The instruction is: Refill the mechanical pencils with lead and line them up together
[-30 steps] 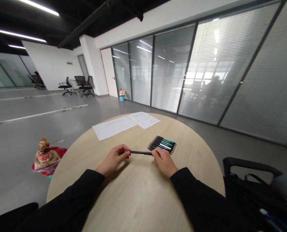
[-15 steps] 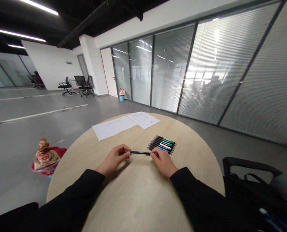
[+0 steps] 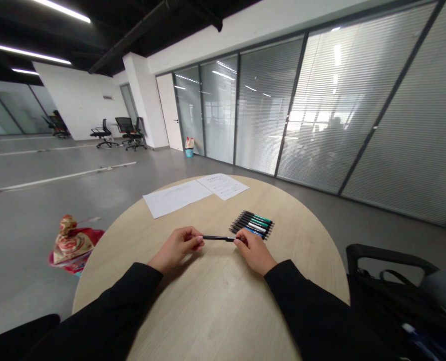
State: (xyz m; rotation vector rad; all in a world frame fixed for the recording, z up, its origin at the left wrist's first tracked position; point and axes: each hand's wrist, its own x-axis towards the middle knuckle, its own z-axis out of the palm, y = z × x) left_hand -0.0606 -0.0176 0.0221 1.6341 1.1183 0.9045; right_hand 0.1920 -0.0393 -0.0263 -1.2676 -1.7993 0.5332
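A black pen [image 3: 218,238] is held roughly level between my two hands, above the round wooden table [image 3: 208,311]. My left hand [image 3: 181,245] pinches its left end between thumb and fingers. At the other end, my right hand [image 3: 253,250] grips the pen, and its fingers cover that tip. Just beyond the right hand lies a row of several pens [image 3: 251,224], side by side, with black ends and green, white or blue barrels. The right hand partly hides the nearest ones.
Two printed paper sheets [image 3: 178,198] lie at the table's far edge. A black chair [image 3: 392,255] with a bag stands on the right. Left of the table, a red and gold bag [image 3: 74,243] sits on the floor. Blind-covered glass partitions [image 3: 268,105] run behind.
Both hands stay in nearly the same place. The pen has turned slightly about its length, so its clip shows differently. The row of pens and the sheets have not moved.
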